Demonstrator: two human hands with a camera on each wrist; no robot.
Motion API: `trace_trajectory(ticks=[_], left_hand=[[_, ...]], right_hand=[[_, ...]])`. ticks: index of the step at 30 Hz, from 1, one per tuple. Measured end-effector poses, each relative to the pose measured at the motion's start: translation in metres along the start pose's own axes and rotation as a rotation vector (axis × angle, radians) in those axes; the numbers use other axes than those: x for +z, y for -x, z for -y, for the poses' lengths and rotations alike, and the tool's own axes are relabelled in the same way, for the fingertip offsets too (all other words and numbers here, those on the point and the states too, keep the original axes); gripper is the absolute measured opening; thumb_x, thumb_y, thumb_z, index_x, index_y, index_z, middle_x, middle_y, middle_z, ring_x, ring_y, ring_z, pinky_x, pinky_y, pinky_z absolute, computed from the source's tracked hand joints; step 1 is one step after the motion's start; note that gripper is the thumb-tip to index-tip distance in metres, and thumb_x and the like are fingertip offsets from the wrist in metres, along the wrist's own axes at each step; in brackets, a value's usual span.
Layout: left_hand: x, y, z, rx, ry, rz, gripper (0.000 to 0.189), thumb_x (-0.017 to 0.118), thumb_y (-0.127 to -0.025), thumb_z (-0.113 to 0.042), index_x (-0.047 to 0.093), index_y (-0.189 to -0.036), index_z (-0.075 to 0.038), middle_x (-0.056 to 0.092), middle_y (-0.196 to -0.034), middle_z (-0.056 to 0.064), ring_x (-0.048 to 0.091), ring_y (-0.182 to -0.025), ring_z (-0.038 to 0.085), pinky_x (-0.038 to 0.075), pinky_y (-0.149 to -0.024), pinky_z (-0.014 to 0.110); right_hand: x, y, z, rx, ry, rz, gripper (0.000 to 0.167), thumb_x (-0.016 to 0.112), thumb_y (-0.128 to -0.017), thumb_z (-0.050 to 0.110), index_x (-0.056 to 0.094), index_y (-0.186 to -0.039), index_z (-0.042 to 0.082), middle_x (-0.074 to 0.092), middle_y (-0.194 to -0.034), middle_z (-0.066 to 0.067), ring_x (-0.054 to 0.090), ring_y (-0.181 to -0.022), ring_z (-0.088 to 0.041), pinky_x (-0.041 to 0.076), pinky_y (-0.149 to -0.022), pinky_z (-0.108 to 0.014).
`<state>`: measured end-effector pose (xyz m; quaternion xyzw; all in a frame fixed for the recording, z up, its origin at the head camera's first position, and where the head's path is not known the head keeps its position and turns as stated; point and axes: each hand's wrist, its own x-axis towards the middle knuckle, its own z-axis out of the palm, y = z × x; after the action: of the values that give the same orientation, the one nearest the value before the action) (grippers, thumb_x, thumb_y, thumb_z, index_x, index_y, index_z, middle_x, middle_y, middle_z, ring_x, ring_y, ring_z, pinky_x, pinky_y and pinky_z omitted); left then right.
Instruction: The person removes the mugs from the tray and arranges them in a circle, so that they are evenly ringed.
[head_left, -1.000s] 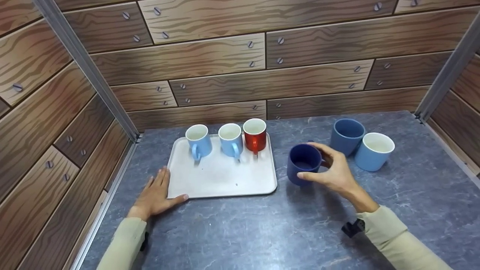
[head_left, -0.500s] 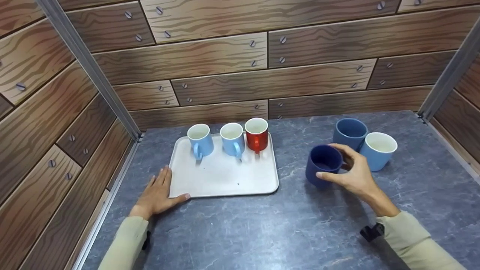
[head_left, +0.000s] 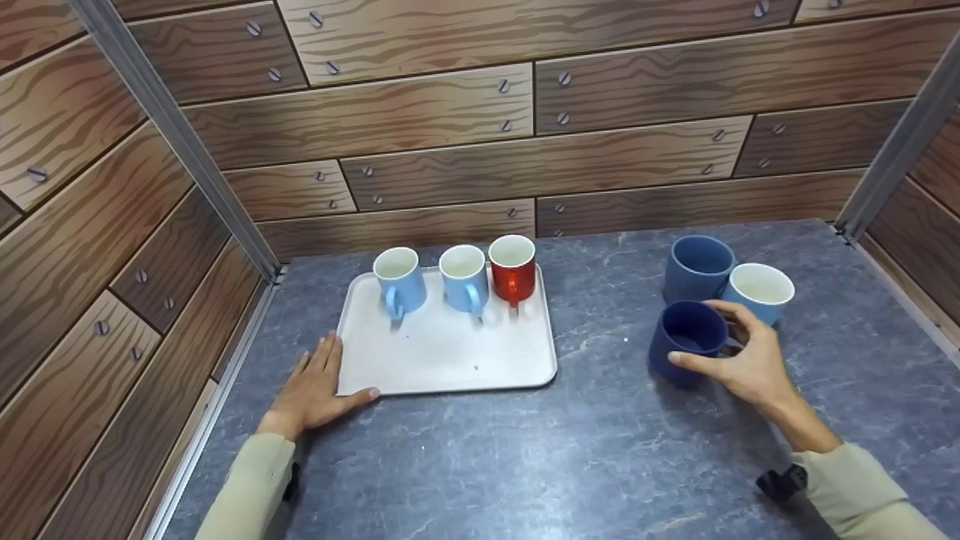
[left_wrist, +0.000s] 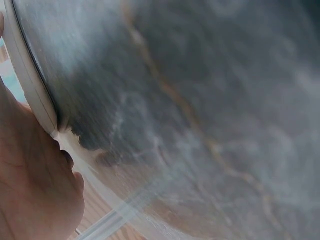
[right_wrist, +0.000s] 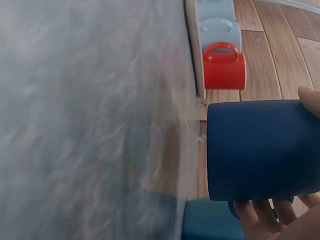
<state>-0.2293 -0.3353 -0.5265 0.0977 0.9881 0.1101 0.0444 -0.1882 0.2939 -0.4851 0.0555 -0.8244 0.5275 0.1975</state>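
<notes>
My right hand grips a dark navy mug at its near and right sides, thumb across the front. In the right wrist view the navy mug shows its side, with fingers curled under it. Just behind it stand a steel-blue cup and a light blue cup with a white inside. At the left, my left hand lies flat with straight fingers at the near left corner of a white tray. Two light blue mugs and a red mug stand along the tray's back edge.
The grey marbled table stretches in front of the tray and between it and the cups. Wood-patterned panels rise behind and at both sides, with a metal corner post on the left.
My right hand has carried the navy mug to the right and slightly nearer, away from the tray and toward the two cups. My left hand and the tray have stayed put.
</notes>
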Motion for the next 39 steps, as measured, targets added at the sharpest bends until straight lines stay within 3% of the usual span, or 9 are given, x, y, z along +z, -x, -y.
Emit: trace_trajectory(ticks=[9, 18, 30, 39], left_hand=[[0.001, 0.0, 0.0, 0.001, 0.002, 0.004, 0.127, 0.058, -0.091, -0.082, 0.013, -0.167, 0.009, 0.009, -0.177, 0.027, 0.01, -0.165, 0.045, 0.009, -0.134, 0.061], [0.004, -0.001, 0.002, -0.007, -0.005, -0.003, 0.128, 0.058, -0.089, -0.084, 0.012, -0.168, 0.006, 0.008, -0.178, 0.024, 0.011, -0.166, 0.042, 0.009, -0.135, 0.06], [0.004, -0.001, 0.002, -0.009, -0.007, -0.007, 0.128, 0.058, -0.089, -0.084, 0.014, -0.168, 0.007, 0.009, -0.177, 0.025, 0.012, -0.165, 0.043, 0.01, -0.135, 0.061], [-0.001, 0.001, -0.001, -0.002, -0.002, -0.002, 0.127, 0.059, -0.09, -0.083, 0.014, -0.167, 0.008, 0.011, -0.177, 0.027, 0.012, -0.165, 0.045, 0.01, -0.135, 0.061]], right_hand=[[-0.019, 0.006, -0.017, 0.098, 0.057, -0.085, 0.081, 0.1, -0.067, 0.002, 0.062, -0.138, -0.004, 0.062, -0.113, 0.02, 0.062, -0.099, 0.003, 0.05, -0.078, -0.006], [-0.031, 0.004, -0.027, 0.2, 0.143, -0.166, 0.082, 0.103, -0.065, 0.01, 0.062, -0.135, -0.001, 0.06, -0.108, 0.021, 0.055, -0.101, 0.003, 0.043, -0.083, -0.007], [-0.045, 0.002, -0.036, 0.268, 0.186, -0.17, 0.079, 0.104, -0.067, 0.022, 0.061, -0.131, 0.004, 0.058, -0.113, 0.009, 0.053, -0.096, 0.003, 0.043, -0.08, -0.007], [-0.051, -0.002, -0.042, 0.345, 0.227, -0.157, 0.083, 0.103, -0.071, 0.03, 0.058, -0.136, 0.004, 0.06, -0.127, -0.008, 0.051, -0.097, 0.001, 0.041, -0.079, -0.008]])
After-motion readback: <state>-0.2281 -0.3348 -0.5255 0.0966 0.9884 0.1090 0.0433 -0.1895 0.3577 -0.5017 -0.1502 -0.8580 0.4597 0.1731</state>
